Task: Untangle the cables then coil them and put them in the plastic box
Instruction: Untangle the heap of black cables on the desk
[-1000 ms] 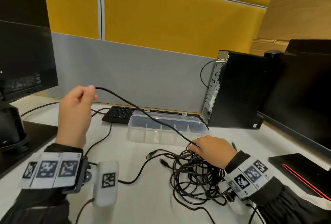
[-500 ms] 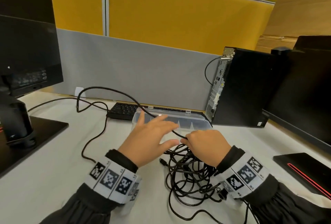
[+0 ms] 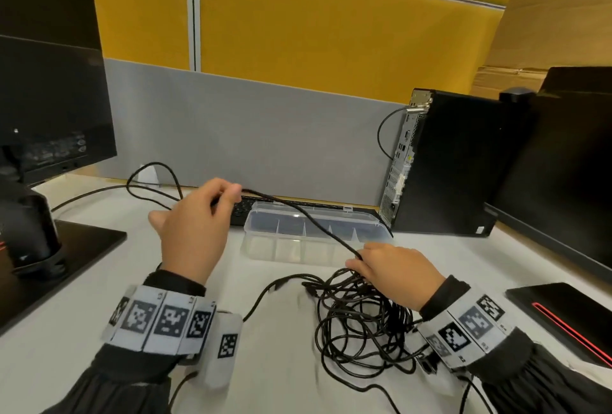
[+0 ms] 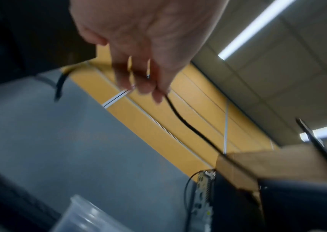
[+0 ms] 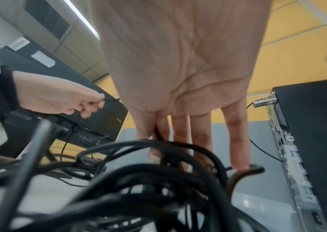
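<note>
Head view shows two hands, one clear box [image 3: 318, 249], and a black tangle [image 3: 361, 324] whose separate cables cannot be counted. The left hand [image 3: 195, 228] is raised above the table [image 3: 59, 344], fingertips closed in a pinch on one cable [image 3: 298, 214]; that strand runs taut over the box down to the right hand [image 3: 394, 271]. Beyond the pinch the cable loops slack toward the grey partition [image 3: 265, 135]. The right hand lies palm down on the far edge of the tangle with fingers straight; in the right wrist view the strand passes between two fingers [image 5: 180, 135], but whether they squeeze it I cannot tell. The box sits on the table just beyond the tangle, in front of a keyboard [image 3: 245, 211] it partly hides; whether it has a lid on is hard to make out. Two monitors, left [image 3: 49, 98] and right [image 3: 563, 165], are cut off by the frame, and one PC tower [image 3: 447, 165] stands just right of the box. A dark pad [image 3: 563, 311] lies near the right wrist. The left wrist view is blurred. Bare tabletop lies left of the tangle and between the hands.
</note>
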Demonstrator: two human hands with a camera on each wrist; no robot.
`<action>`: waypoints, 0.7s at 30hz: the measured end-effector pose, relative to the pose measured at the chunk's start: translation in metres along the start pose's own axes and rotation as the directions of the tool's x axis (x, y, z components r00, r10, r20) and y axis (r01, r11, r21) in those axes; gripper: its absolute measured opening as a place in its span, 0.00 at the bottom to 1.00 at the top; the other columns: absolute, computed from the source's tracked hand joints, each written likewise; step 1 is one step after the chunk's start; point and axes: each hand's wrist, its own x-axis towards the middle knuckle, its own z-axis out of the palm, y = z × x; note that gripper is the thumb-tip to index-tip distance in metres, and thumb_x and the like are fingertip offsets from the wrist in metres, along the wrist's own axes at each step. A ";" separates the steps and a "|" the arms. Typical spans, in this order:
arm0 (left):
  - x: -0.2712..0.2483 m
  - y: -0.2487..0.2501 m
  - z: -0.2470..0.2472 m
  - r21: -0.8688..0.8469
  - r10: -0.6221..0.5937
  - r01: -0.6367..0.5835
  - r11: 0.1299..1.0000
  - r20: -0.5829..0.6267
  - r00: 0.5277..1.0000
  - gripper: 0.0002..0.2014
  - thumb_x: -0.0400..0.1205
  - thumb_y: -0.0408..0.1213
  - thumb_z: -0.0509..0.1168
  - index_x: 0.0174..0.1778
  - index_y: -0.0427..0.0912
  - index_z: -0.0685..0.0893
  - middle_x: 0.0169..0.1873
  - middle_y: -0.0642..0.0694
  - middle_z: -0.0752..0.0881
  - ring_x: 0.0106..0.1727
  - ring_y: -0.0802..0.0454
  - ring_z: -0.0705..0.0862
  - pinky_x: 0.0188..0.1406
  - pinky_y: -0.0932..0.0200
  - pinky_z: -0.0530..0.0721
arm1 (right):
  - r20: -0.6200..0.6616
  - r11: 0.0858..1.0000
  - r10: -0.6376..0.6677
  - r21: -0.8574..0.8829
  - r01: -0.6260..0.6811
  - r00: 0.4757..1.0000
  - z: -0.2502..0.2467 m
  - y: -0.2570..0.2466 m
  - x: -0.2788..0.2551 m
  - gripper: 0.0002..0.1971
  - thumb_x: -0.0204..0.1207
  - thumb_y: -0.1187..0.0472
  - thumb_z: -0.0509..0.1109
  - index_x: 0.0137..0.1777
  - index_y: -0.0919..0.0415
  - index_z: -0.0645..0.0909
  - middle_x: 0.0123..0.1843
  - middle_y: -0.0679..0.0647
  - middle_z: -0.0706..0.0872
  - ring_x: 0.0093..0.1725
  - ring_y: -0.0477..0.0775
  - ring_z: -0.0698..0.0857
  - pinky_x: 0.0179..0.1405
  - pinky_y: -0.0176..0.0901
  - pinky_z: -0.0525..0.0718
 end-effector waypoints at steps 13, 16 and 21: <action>-0.035 0.037 0.028 -0.253 0.440 -0.366 0.896 0.621 0.648 0.09 0.83 0.49 0.58 0.41 0.55 0.81 0.31 0.57 0.74 0.33 0.62 0.73 0.35 0.70 0.68 | -0.215 0.994 -0.109 -0.037 0.104 0.970 0.000 -0.016 -0.002 0.35 0.75 0.35 0.32 0.63 0.48 0.76 0.54 0.47 0.81 0.49 0.56 0.84 0.35 0.42 0.71; -0.029 0.031 0.026 -0.260 0.458 -0.377 0.889 0.508 0.730 0.12 0.84 0.47 0.57 0.37 0.51 0.79 0.33 0.56 0.74 0.35 0.62 0.74 0.36 0.71 0.69 | -0.239 0.992 -0.114 0.020 0.123 0.964 -0.002 -0.019 -0.005 0.35 0.73 0.33 0.32 0.59 0.47 0.76 0.49 0.46 0.80 0.46 0.54 0.84 0.37 0.44 0.75; -0.016 0.016 0.019 -0.307 0.430 -0.350 0.885 0.249 0.868 0.13 0.84 0.44 0.60 0.34 0.48 0.81 0.30 0.55 0.77 0.37 0.62 0.76 0.37 0.73 0.71 | -0.317 0.975 -0.155 0.105 0.197 0.936 -0.012 -0.023 -0.007 0.15 0.83 0.41 0.51 0.61 0.47 0.68 0.49 0.45 0.82 0.45 0.46 0.76 0.37 0.41 0.77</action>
